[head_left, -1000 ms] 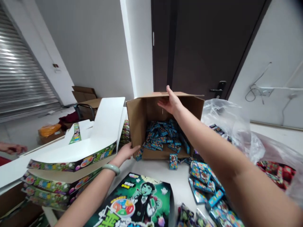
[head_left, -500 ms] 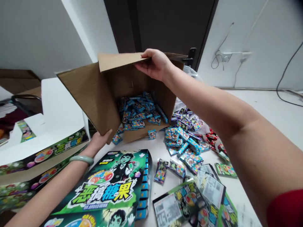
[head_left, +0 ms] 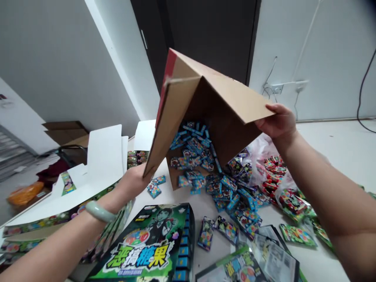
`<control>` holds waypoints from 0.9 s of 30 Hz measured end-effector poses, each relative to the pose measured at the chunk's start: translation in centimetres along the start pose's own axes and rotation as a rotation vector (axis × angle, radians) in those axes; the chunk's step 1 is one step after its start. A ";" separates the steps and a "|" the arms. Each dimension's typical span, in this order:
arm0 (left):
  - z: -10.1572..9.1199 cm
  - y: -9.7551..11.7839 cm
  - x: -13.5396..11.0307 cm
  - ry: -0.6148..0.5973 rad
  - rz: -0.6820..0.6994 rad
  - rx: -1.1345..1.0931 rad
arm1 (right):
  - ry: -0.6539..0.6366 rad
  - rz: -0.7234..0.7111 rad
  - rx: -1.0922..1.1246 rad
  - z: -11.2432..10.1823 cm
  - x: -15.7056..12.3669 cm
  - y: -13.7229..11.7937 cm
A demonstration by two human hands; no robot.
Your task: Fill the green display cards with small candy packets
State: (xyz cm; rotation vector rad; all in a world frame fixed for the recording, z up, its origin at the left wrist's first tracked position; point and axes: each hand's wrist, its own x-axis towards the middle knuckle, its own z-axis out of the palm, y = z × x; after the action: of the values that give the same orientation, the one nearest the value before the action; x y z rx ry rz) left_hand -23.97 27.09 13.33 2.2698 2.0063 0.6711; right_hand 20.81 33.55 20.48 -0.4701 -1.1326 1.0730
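Both hands hold a tilted brown cardboard carton [head_left: 217,105] up off the white table, its open mouth facing down toward me. My left hand [head_left: 133,182], with a pale green bangle [head_left: 98,211] on the wrist, grips its lower corner. My right hand [head_left: 277,122] holds its raised flap edge. Small blue candy packets [head_left: 190,145] slide along the inside, and more lie in a loose heap [head_left: 232,196] below. A green printed display box [head_left: 143,243] stands near my left forearm.
Red-wrapped packets [head_left: 273,176] and a clear plastic bag [head_left: 258,152] lie beyond the heap. Green packets [head_left: 296,235] and flat printed cards [head_left: 246,266] are at front right. Opened white-backed display boxes [head_left: 102,156] are stacked at left. A dark door [head_left: 205,39] stands behind.
The carton has tipped much further over and its mouth now faces down. Packets have slid out onto the table. My right hand has moved right along the carton, and the view has turned.
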 end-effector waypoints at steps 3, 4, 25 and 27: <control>-0.9 3.6 1.1 0.012 0.128 0.137 | 0.100 -0.046 -0.043 -2.0 0.6 0.2; -1.1 4.5 1.4 0.020 0.142 0.158 | 0.143 -0.049 -0.067 -2.5 0.9 0.2; 5.8 -8.1 4.4 -0.026 -0.274 -0.392 | -0.034 0.317 0.148 15.5 14.7 10.5; 6.4 -9.0 4.4 -0.058 -0.299 -0.443 | -0.116 0.341 0.140 17.1 15.3 12.3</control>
State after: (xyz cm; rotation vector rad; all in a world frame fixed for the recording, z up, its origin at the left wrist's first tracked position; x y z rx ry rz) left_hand -29.86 34.34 6.03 1.6832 1.8810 0.8973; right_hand 0.47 49.08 25.43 -0.5056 -1.0928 1.4825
